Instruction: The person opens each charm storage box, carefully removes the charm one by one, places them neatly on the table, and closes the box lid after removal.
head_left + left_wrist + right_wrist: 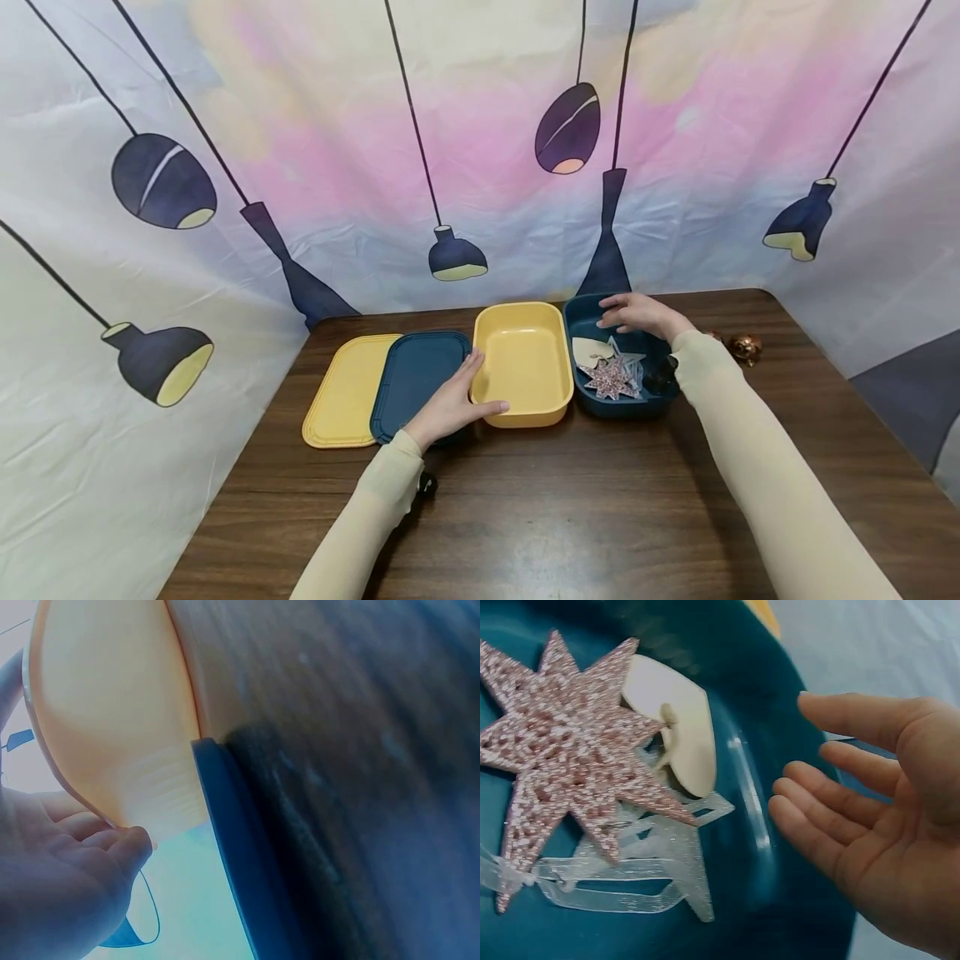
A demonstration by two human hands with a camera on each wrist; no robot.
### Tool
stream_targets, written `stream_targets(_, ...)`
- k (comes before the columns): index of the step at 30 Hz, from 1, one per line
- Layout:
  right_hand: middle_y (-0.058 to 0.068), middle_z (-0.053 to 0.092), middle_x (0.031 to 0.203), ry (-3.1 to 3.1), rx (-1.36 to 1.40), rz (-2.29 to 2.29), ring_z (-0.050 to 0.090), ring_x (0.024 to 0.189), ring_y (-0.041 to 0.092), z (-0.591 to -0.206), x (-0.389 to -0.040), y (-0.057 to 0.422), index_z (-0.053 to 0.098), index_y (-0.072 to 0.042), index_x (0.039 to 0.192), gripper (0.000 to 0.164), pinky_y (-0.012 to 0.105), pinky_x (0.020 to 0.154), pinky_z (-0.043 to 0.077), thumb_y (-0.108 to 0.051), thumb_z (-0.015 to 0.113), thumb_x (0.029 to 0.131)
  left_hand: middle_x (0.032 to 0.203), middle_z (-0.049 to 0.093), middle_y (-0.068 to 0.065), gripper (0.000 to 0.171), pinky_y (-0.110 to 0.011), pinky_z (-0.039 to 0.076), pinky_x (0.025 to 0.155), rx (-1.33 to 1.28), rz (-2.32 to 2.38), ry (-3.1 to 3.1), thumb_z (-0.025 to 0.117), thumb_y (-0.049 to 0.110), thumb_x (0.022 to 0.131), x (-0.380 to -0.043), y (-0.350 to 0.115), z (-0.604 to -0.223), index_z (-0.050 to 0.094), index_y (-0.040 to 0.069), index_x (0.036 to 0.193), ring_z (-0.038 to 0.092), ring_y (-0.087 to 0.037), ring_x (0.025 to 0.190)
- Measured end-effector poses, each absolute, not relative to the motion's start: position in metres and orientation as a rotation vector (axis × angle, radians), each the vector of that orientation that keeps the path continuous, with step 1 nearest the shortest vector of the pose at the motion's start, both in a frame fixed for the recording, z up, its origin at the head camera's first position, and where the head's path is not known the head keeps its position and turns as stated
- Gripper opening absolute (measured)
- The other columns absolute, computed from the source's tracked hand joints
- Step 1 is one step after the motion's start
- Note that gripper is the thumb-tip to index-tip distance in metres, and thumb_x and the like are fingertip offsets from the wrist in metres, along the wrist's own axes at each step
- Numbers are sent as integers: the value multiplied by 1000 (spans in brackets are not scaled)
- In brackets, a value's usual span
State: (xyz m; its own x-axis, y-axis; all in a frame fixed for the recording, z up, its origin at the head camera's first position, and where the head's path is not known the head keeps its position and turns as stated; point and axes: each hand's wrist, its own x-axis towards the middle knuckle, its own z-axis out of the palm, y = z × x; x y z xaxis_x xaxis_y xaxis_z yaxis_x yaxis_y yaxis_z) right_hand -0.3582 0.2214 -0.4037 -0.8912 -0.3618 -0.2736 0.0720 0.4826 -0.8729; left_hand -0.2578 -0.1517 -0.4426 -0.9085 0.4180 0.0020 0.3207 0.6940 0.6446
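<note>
A yellow box [523, 367] stands in the middle, its inside bare. My left hand [453, 400] rests against its left side, thumb stretched across the front left corner; in the left wrist view the fingers of the left hand [67, 862] touch the box's wall. To the right stands a dark blue box [626, 408]. In it lie a glittery pink star ornament [570, 742], a silvery ornament [679, 855] with a sheer ribbon and a cream flat piece [679, 712] with a cord. Over the blue box's far part, my right hand [637, 315] has its fingers extended, holding nothing.
A yellow lid [345, 392] and a dark blue lid [420, 379] overlap on the table [555, 517] at the left. Shiny copper-coloured balls [745, 348] lie right of the blue box. A printed cloth [495, 125] hangs behind the table.
</note>
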Motion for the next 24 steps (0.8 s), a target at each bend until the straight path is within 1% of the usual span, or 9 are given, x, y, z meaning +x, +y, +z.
stream_targets(4,26,33,141,2340,-253,-1272,40,123,38,-408,-359,217,28,2,144,63,47,97,38,-18,59,92,154,2,10,108,-45,19,108,612,1015,2764,63,69,71,-258,-153,-443,12,17,151,5,-10,139)
stream_targets(10,25,38,136,2350,-240,-1214,46,116,36,-413,-355,215,31,3,142,62,45,93,42,-17,60,91,154,3,9,108,-44,20,108,630,1017,2758,63,69,71,-258,-152,-442,13,17,151,6,-11,139)
stream_targets(17,22,43,132,2367,-218,-1185,50,109,33,-415,-351,211,36,2,140,58,44,91,44,-17,60,91,154,3,8,108,-44,20,108,637,1008,2757,63,69,71,-258,-152,-442,13,17,151,6,-11,139)
stream_targets(19,22,45,128,2383,-234,-1163,51,105,32,-414,-351,208,37,3,139,57,45,90,44,-17,60,91,154,3,8,108,-44,20,108,636,1011,2760,63,69,71,-258,-152,-442,13,17,151,6,-11,139)
stream_targets(24,17,53,111,2402,-245,-1121,54,94,29,-414,-351,204,40,5,137,54,44,87,45,-16,59,91,154,3,8,108,-44,20,108,619,1015,2760,63,69,70,-258,-152,-443,13,16,151,7,-12,139)
